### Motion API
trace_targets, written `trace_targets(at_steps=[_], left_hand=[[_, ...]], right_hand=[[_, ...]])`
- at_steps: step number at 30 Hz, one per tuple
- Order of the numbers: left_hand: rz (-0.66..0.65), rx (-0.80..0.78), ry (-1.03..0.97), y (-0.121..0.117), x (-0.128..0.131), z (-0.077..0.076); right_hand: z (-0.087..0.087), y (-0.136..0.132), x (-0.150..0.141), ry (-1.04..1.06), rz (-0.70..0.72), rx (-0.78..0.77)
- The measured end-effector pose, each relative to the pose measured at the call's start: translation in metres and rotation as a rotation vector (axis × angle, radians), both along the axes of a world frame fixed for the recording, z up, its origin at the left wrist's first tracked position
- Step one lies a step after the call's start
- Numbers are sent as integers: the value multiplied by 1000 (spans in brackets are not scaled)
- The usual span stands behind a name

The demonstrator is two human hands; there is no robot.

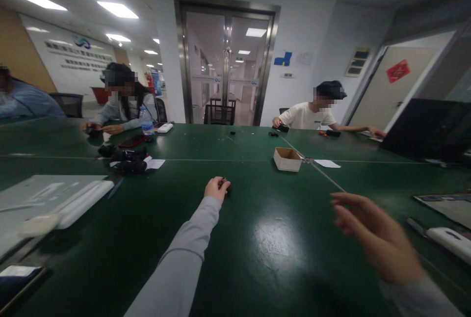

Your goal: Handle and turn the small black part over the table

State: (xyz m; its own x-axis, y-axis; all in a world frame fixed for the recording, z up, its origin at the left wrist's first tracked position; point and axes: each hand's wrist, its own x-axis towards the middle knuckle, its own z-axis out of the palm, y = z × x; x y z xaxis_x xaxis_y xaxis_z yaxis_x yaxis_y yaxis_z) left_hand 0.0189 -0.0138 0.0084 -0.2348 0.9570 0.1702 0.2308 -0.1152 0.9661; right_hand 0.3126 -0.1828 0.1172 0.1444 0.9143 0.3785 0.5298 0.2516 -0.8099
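My left hand reaches out over the middle of the green table. Its thumb and fingers are closed on a small dark object, mostly covered by the fingers, so its kind does not show. On the right, my right hand is raised above the table, slightly blurred by motion. Its thumb and fingers are apart, with nothing between them. Farther back, between the two hands, stands a small open cardboard box, touched by neither hand.
At left lie a white-grey flat case, a pen and several black bundles. A water bottle stands behind them. A white power strip and a dark monitor are at right. Three people sit across the table.
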Motion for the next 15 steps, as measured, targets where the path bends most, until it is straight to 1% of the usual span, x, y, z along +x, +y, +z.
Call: trace_targets(at_steps=[2, 3, 5, 8, 9, 11, 13, 15], left_hand=[[-10, 13, -191, 1, 1, 2], [-22, 18, -300, 2, 1, 2], [-43, 22, -496, 6, 0, 2], [-28, 26, -677, 13, -5, -3], [-20, 33, -708, 16, -7, -5], [-31, 51, -733, 20, -11, -10], [-79, 74, -711, 22, -13, -14], [-135, 96, -638, 21, -13, -15]], right_hand=[[-16, 45, -44, 86, 268, -165], [-27, 68, -67, 135, 350, -241], [-51, 108, -112, 255, 415, -347], [-80, 151, -167, 476, 393, -462], [-86, 160, -179, 556, 399, -473], [-95, 174, -197, 681, 428, -432], [-102, 184, -203, 770, 443, -378], [-109, 190, -200, 849, 437, -351]])
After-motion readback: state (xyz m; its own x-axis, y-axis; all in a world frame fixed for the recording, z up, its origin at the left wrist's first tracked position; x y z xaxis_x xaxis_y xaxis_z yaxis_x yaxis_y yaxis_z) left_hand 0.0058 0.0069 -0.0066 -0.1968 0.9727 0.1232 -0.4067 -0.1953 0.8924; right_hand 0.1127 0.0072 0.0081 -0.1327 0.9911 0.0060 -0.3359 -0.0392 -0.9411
